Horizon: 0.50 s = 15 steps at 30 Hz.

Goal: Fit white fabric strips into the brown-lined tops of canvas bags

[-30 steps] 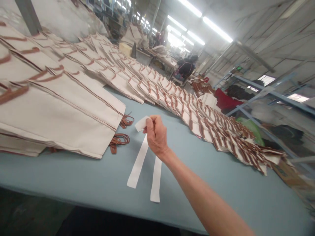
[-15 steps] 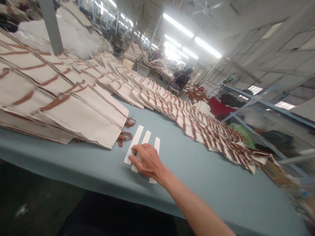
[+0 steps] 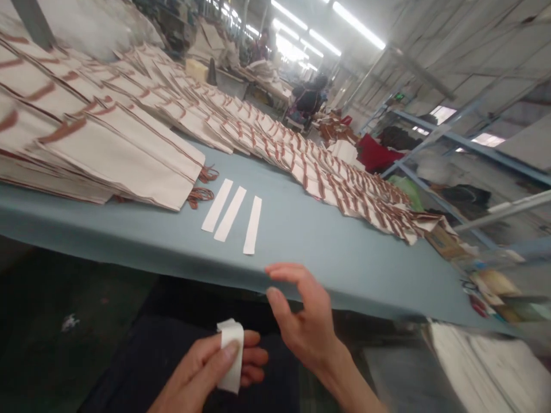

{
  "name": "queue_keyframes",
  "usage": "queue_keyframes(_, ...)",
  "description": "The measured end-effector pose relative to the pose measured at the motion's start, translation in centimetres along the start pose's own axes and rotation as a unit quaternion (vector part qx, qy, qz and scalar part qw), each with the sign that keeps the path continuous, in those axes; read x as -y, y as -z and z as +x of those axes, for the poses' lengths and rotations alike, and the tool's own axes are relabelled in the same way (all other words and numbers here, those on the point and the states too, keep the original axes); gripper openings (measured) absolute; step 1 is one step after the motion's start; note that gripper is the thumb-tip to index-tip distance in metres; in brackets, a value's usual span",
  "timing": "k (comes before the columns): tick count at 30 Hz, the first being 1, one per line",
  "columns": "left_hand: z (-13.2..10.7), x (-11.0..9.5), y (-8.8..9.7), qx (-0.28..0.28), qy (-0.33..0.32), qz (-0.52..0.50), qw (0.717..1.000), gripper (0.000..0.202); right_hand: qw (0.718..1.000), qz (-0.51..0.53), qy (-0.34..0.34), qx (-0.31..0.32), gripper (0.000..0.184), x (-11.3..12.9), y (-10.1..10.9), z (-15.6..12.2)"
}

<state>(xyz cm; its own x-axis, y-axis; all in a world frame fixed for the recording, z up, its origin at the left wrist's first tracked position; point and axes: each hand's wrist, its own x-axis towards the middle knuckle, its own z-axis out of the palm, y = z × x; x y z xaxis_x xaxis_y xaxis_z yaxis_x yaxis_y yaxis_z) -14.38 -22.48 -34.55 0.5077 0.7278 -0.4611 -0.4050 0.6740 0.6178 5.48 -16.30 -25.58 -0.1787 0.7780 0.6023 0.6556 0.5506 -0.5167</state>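
Three white strips [image 3: 233, 213] lie side by side on the blue-grey table [image 3: 327, 258], close to its near edge. My left hand [image 3: 206, 370] is below the table edge, closed on a folded white piece [image 3: 231, 354] held between thumb and fingers. My right hand [image 3: 303, 318] hovers beside it at the table edge, fingers spread and curved, holding nothing. It is a short way from the white piece and does not touch it.
Stacks of cream bags with brown trim [image 3: 107, 149] fill the left of the table, and rows of them [image 3: 310, 166] run to the back. Brown cord loops [image 3: 200, 195] lie by the strips. A person [image 3: 307, 97] sits far behind. Blue shelving [image 3: 451, 160] stands at right.
My right hand laid down a third strip beside the other two, then pulled back off the table to the near edge. My left hand came into view holding a folded white piece.
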Motion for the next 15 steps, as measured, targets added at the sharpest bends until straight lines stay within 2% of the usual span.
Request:
queue_keyframes(3, 0.5, -1.4, -1.1, 0.012, 0.001, -0.053, 0.999, 0.053, 1.0, 0.018, 0.015, 0.001, 0.028, 2.2, 0.9, -4.1)
queue_keyframes(6, 0.4, -2.8, -2.7, 0.011, 0.024, -0.108, 0.994, 0.03, 0.998, 0.037, 0.046, 0.013, 0.033, 3.2, 1.0, -6.2)
queue_keyframes(10, 0.1, -4.7, -5.0, -0.055, 0.107, -0.128, 0.984, 0.045, 0.997, 0.008, 0.077, 0.026, 0.04, 3.4, 1.3, -7.5)
queue_keyframes(12, 0.2, -5.3, -5.9, -0.081, 0.122, -0.137, 0.98, 0.05, 0.996, -0.014, 0.077, 0.041, 0.042, 3.3, 1.5, -8.0)
queue_keyframes(15, 0.5, -5.7, -6.7, -0.088, 0.13, -0.151, 0.976, 0.053, 0.995, -0.04, 0.075, 0.052, 0.041, 3.1, 1.5, -8.6)
